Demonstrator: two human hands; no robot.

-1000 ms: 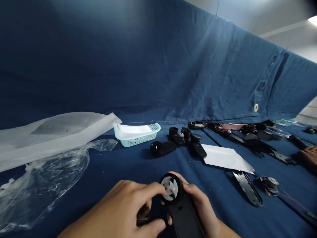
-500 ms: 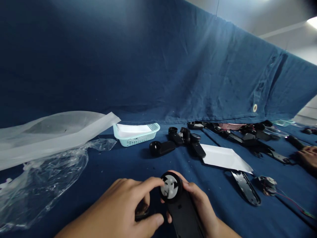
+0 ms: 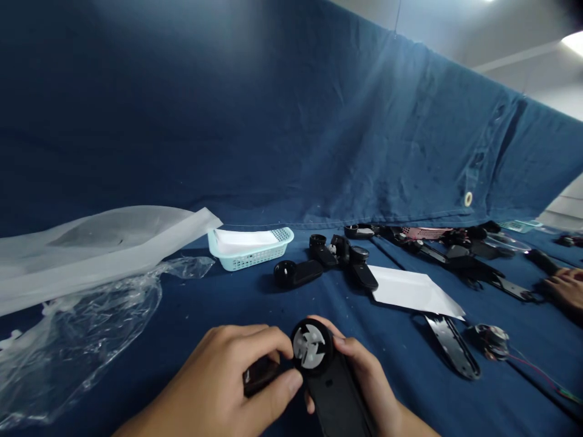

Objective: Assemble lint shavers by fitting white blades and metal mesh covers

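My right hand is wrapped round the back and side of a black handheld fan, its round head tilted up towards me. Inside the black ring of that head sits a whitish bladed fan wheel. My left hand is curled at the left of the head, its index fingertip close to or against the rim. In the hollow of my left hand shows a dark, glossy rounded piece, partly hidden by the fingers and seemingly held by them.
Beyond my hands lie several black fans and a pale blue basket with white paper in it. A white sheet, a long black shell and a wired motor are on the right. Clear plastic covers the left. Another person's hand is far right.
My left index finger has drawn back from the fan wheel to the rim. The wheel's blades have turned, and the dark piece shows more in my left hand.
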